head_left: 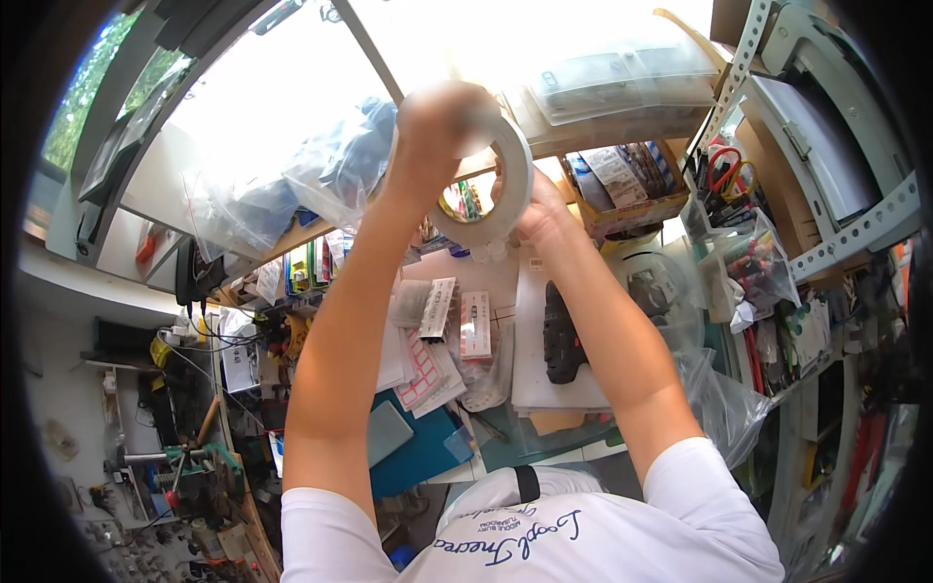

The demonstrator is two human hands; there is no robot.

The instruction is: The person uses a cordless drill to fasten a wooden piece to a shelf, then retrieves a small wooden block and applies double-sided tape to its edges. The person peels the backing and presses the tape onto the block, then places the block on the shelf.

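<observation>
The tape roll (491, 185) between the hands looks like matt white paper, smooth on its outer face. Just left of the left hand (434, 121) hang glossy, crinkled clear plastic bags (326, 170). Below the right hand (535, 209) lie smooth white paper sheets (549, 360) bearing a matt black plastic tool (562, 335). Right of them stands perforated grey metal shelving (855, 233).
</observation>
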